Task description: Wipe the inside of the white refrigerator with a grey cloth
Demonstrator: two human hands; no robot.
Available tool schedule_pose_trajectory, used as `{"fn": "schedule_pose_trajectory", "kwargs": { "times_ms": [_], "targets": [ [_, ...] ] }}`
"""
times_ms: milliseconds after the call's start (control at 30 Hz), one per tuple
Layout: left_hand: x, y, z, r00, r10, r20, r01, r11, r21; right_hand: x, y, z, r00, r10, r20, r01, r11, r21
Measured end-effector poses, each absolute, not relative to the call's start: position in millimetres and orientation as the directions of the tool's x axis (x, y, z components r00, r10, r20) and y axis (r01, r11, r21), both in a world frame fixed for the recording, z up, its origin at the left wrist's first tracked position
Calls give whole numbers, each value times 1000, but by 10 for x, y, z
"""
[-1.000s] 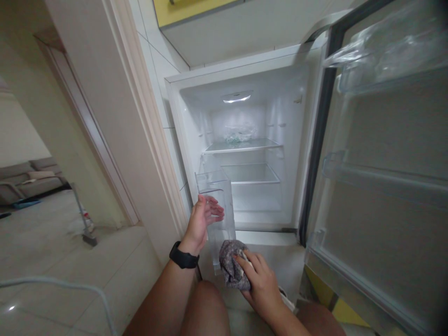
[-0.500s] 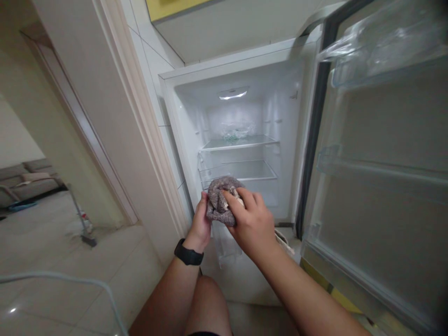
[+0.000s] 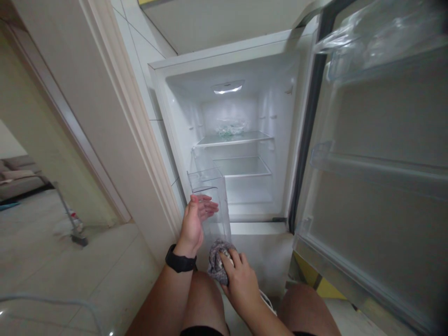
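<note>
My left hand (image 3: pixel 196 219), with a black band on the wrist, is open with its fingers stretched out against a clear plastic fridge bin (image 3: pixel 224 205). Whether the fingers are in front of the plastic or seen through it, I cannot tell. The bin stands upright before the fridge, its lower part hidden by my hands and knee. Lower and to the right, my right hand (image 3: pixel 241 280) is closed on a bunched grey-brown cloth (image 3: pixel 217 263), which lies by the lower part of the bin.
The open fridge (image 3: pixel 226 51) has glass shelves (image 3: pixel 241 165), the upper one bearing a crumpled clear plastic bag (image 3: pixel 231 127). Its door (image 3: pixel 378 126) stands wide at the right. A door frame (image 3: pixel 119 93) is close on the left, with a broom (image 3: pixel 79 239) beyond.
My right hand has moved down with the cloth, away from my left hand. My left hand has let go of the cloth, its fingers now extended at the bin. The view has shifted slightly.
</note>
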State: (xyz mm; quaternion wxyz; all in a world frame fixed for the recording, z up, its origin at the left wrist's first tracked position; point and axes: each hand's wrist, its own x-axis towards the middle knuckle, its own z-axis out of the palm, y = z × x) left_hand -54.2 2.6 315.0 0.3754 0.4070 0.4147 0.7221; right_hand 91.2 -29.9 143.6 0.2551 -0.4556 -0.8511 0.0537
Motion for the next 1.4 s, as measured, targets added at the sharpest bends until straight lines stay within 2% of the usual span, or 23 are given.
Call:
{"fn": "schedule_pose_trajectory", "kwargs": {
  "times_ms": [100, 300, 367, 433, 533, 600, 667, 767, 900, 1067, 1233, 1300, 1367, 1400],
  "targets": [
    [-548, 4, 3112, -379, 882, 282, -213, -379, 900, 943, -270, 1456, -431, 796, 426, 709, 590, -386],
    [-527, 4, 3083, -325, 905, 274, -258, -363, 895, 1070, -72, 2022, -207, 612, 764, 513, 732, -447],
    [-521, 7, 3075, -333, 903, 273, -259, -366, 894, 1117, 28, 2005, -144, 561, 815, 465, 766, -445],
    [-519, 7, 3065, -341, 900, 271, -251, -365, 896, 1156, 97, 1754, -135, 548, 826, 437, 781, -446],
    [-519, 7, 3046, -347, 895, 279, -242, -373, 896, 1181, 69, 1095, -228, 649, 726, 489, 721, -491],
    [-516, 10, 3032, -348, 891, 290, -240, -384, 892, 1163, -35, 688, -348, 766, 540, 530, 636, -561],
    [-511, 14, 3021, -350, 889, 295, -239, -389, 890, 1107, -163, 457, -471, 808, 354, 548, 582, -601],
    [-506, 14, 3015, -356, 888, 292, -240, -389, 890, 965, -312, 482, -613, 768, 187, 549, 584, -598],
    [-514, 1, 3011, -359, 890, 281, -249, -381, 890, 834, -351, 786, -659, 729, 185, 533, 626, -569],
    [-536, -9, 2973, -335, 904, 265, -269, -361, 893, 1069, -190, 769, -503, 806, 311, 571, 581, -580],
    [-540, -5, 2942, -342, 900, 271, -255, -366, 895, 1407, 113, 482, -193, 868, 459, 520, 487, -702],
    [-534, -6, 2935, -353, 894, 275, -249, -373, 894, 1456, 227, 442, -6, 915, 404, 401, 373, -837],
    [-531, -10, 2924, -381, 882, 278, -242, -386, 890, 1441, 308, 448, 157, 962, 222, 158, 198, -967],
    [-535, -14, 2915, -399, 873, 281, -239, -395, 887, 1411, 327, 459, 186, 974, 128, 38, 123, -992]
  ]
}}
